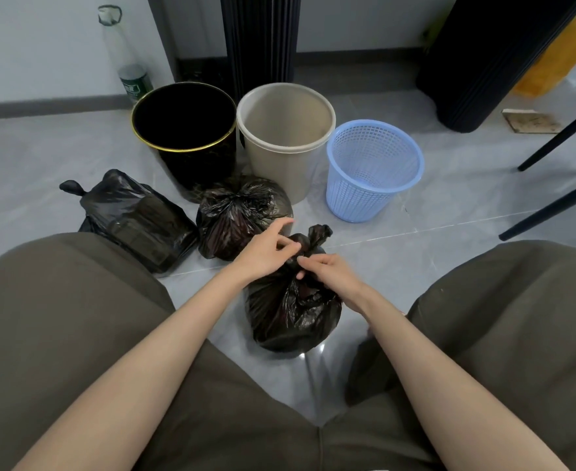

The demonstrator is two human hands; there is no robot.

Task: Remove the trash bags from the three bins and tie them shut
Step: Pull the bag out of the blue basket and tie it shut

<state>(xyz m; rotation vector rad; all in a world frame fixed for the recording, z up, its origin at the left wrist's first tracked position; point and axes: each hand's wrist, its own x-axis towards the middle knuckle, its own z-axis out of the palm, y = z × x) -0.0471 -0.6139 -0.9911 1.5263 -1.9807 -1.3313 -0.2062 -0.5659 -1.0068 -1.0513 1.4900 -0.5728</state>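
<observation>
Though its film looks soft and slippery, the black trash bag, lower centre on the floor, seems light; left hand and right hand each pinch its knotted neck, the surest grip.

Three bins: one black gold-rimmed bin, one beige plastic bin, one blue mesh basket. Three black plastic trash bags. Two hands.

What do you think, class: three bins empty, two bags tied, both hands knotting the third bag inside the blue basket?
No: the head view shows the left hand and right hand knotting the third bag on the floor, outside the blue basket.
</observation>
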